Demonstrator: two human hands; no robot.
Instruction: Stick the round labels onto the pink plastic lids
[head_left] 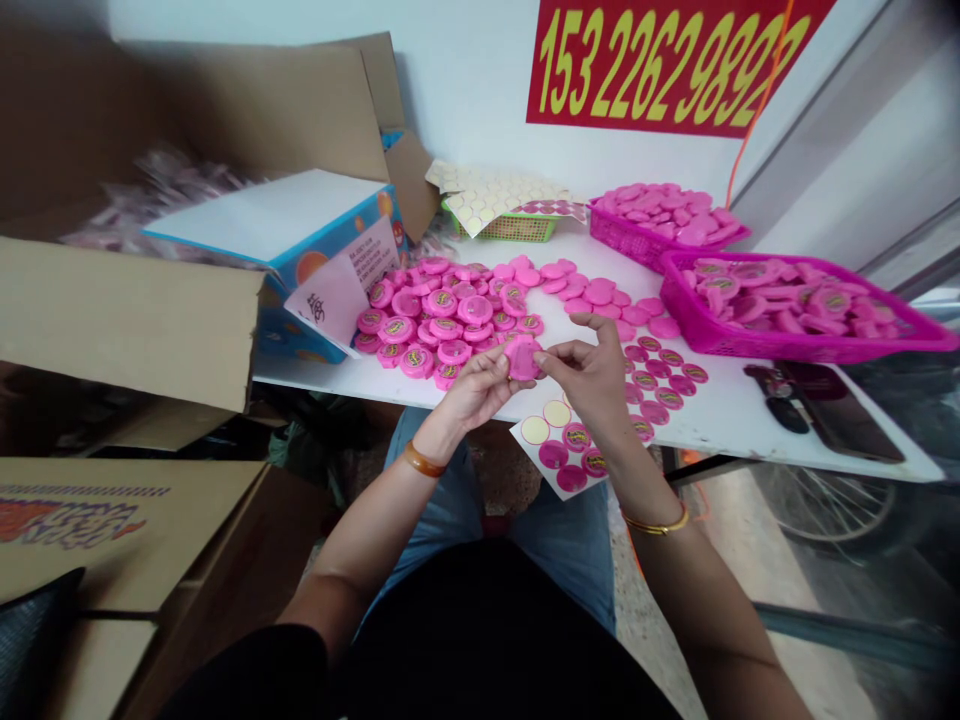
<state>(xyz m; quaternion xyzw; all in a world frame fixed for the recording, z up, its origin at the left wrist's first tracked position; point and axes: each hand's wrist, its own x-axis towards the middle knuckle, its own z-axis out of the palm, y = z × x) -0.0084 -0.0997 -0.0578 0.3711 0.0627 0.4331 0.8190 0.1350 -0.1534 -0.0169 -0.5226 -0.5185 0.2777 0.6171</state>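
Note:
A round pink plastic case (523, 358) is held over the table's front edge, its plain face toward me. My left hand (480, 388) grips it from the left between thumb and fingers. From the right, the thumb and forefinger of my right hand (589, 372) are closed at its rim; whether a sticker is between them is too small to tell. Just below my right hand, a sheet of round stickers (553, 455) overhangs the edge, with some bare yellowish circles. More round stickers (660, 385) lie to the right. Left of my hands is a heap of labelled pink cases (442, 305).
Plain pink cases (600, 292) lie behind my hands. Two magenta baskets (795, 345) (626, 232) of pink pieces stand at right, near a phone (836, 405) and keys (780, 395). A green basket (517, 228) bears sticker sheets. Cardboard boxes (127, 320) crowd the left.

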